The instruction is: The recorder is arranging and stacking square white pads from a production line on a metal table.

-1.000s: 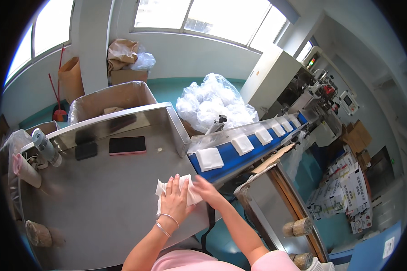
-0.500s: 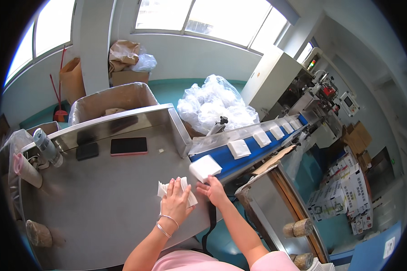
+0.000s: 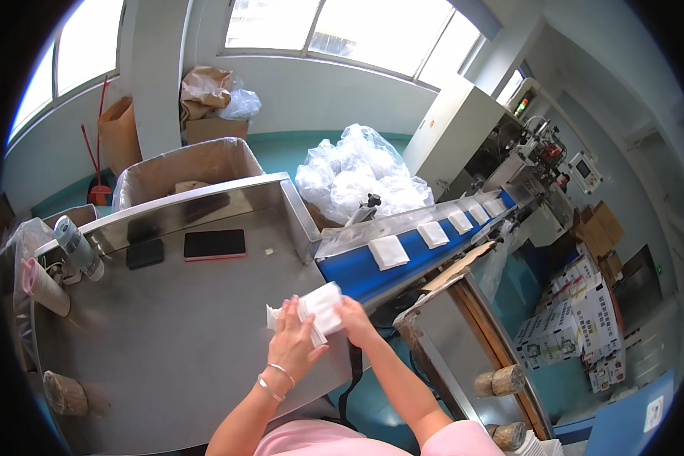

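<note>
My left hand [image 3: 290,348] lies over a small bundle of folded white napkins [image 3: 272,317] near the table's right edge. Its fingers reach across the top, with the thumb along the near side. Another folded white napkin [image 3: 324,305] is in my right hand [image 3: 356,322], gripped at its right side and touching the bundle. How many layers are under my left palm is hidden. Just beyond my right hand, a blue conveyor belt [image 3: 349,282] carries several folded napkins in a row, the closest napkin [image 3: 388,251] lying flat.
On the steel table [image 3: 167,342] are a phone [image 3: 215,245], a dark flat case [image 3: 145,254], a clear bottle [image 3: 80,247], a pink-rimmed cup [image 3: 45,287] and a brown roll [image 3: 65,393]. A raised rim borders its far side. A second metal-topped surface [image 3: 452,334] stands at the right.
My right hand has brought a napkin from the belt's near end leftward, against the bundle under my left hand. The napkins on the belt have slid closer.
</note>
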### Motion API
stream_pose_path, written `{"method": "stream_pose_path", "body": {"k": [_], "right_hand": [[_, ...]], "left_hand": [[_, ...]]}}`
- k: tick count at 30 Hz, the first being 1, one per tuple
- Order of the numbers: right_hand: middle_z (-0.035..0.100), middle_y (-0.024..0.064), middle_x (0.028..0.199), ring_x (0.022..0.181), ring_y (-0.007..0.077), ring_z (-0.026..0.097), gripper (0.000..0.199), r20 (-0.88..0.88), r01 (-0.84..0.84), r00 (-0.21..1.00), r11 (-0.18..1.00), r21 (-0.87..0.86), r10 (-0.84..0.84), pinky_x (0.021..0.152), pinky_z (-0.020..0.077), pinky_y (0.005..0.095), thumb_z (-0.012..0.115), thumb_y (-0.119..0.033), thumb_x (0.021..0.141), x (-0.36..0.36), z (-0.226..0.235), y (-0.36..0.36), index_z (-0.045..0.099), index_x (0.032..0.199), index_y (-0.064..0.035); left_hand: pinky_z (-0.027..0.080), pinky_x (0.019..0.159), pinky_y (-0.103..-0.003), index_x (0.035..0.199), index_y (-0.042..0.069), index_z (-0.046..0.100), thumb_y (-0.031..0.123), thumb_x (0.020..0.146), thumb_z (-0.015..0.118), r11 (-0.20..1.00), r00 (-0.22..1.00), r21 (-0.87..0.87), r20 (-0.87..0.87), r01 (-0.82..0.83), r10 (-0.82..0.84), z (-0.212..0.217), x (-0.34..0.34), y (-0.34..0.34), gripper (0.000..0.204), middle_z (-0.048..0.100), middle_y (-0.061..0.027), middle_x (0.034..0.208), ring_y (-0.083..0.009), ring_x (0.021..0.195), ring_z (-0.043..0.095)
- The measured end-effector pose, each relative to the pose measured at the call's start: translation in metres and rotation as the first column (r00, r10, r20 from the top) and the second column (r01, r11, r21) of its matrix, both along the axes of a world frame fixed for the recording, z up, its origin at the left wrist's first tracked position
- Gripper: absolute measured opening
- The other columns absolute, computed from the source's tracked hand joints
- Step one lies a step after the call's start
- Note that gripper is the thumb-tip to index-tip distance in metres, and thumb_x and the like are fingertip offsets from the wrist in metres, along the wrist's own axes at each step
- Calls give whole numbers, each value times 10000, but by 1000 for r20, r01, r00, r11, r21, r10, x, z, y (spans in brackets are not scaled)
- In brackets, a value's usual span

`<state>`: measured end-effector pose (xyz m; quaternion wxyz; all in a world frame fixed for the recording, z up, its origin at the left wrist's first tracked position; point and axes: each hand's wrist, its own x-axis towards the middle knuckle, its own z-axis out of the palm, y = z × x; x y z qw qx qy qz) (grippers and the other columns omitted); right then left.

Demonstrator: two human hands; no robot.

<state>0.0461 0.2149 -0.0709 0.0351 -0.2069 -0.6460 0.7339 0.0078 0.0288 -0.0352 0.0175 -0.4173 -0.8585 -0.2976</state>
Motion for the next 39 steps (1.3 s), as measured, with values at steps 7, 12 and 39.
{"method": "stream_pose_path", "body": {"k": [7,12,39], "right_hand": [[534,116,1185,1046,157,529,455,70,-158,987,953,259,145,817,466,294,488,-322,923,-3,14,-30,436,1257,-17],[591,99,1087,917,129,547,383,251,-330,930,911,248,268,807,453,278,504,-213,910,-7,2,-19,468,1229,-4],[537,131,1103,1026,225,547,255,-84,289,907,756,-588,-412,902,482,333,474,-152,938,-10,-29,-2,447,1136,7]], "left_hand": [[422,948,-416,1419,196,210,333,610,806,962,874,227,486,-155,26,-8,1,-28,1014,16,-319,1427,-470,1230,350],[498,843,-411,1365,313,337,250,659,759,988,929,132,369,-75,21,-12,5,-10,825,44,-323,1426,-484,1008,535],[518,811,-401,1264,246,465,174,629,777,984,950,155,309,-82,30,-11,5,-11,711,126,-316,1414,-456,1044,533]]}}
